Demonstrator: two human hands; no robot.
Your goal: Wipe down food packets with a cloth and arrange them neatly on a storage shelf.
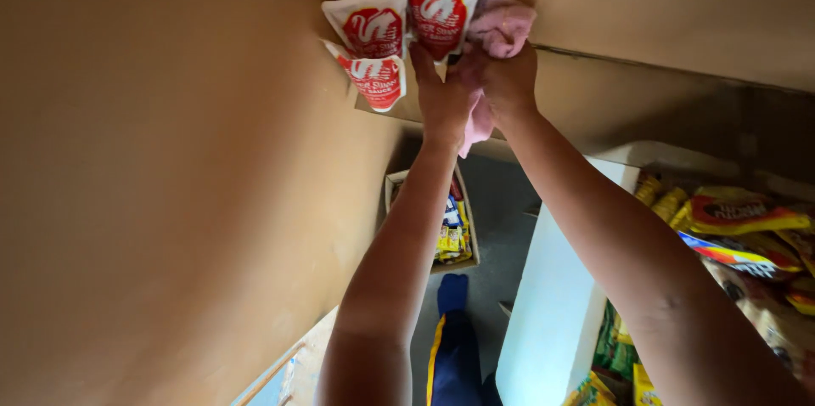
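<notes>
Reaching toward the top centre of the frame, I have both hands up among a cluster of white-and-red sauce pouches (pixel 399 19) that sit against a tan wall (pixel 170 160). My left hand (pixel 443 96) is closed around the lower part of a pink cloth (pixel 501 25), its fingers curled just under the nearest pouch; my right hand (pixel 511 79) has its grip shut on the same cloth higher up, where the fabric bunches just right of the pouches.

Judging by how things lie, four pouches are in place in the cluster and the cloth is pressed right beside them, so the handling at this spot looks under way rather than finished. I cannot tell how the pouches are fixed, whether hung or resting on a ledge.

Much is hard to read. The fingertips of both hands are hidden behind cloth and pouches. Lower centre, an open cardboard box (pixel 441 228) holds small packets too blurred to identify, and beneath it a leg in dark blue trousers (pixel 454 346) is cut off by the bottom edge. At right, a white worktop (pixel 552 287) and yellow snack packets (pixel 739 219) run out of the frame.
</notes>
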